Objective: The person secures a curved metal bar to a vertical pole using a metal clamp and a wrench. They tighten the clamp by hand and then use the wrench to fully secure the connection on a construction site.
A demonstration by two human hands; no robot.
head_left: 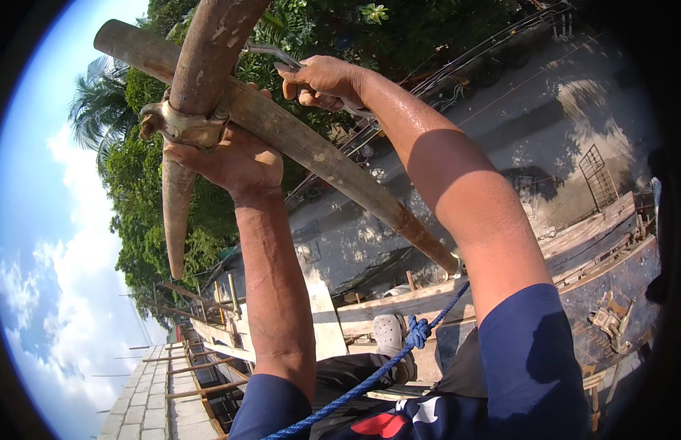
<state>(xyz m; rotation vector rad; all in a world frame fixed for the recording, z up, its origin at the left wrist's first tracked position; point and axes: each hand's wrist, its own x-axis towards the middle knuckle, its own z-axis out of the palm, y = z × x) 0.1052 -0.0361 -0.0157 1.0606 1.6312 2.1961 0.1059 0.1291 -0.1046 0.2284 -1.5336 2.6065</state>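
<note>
Two rusty scaffold pipes cross at the upper left: a steep pipe (210, 62) and a long slanting pipe (326, 161). A metal scaffold clamp (185, 126) wraps the steep pipe at the crossing. From below, my left hand (238, 163) is closed around the clamp, its fingers partly hidden behind the slanting pipe. My right hand (324, 82), just right of the crossing, grips a bent grey metal wrench (274, 53). That tool's far end reaches the joint behind the steep pipe; its other end pokes out below my palm.
A knotted blue rope (418, 334) runs from near the slanting pipe's low end across my body. Wooden planks (399, 306) lie below by my grey shoe (389, 334). Loose metal clamps (610, 319) rest at right. A block wall (150, 396) stands lower left; pavement lies far below.
</note>
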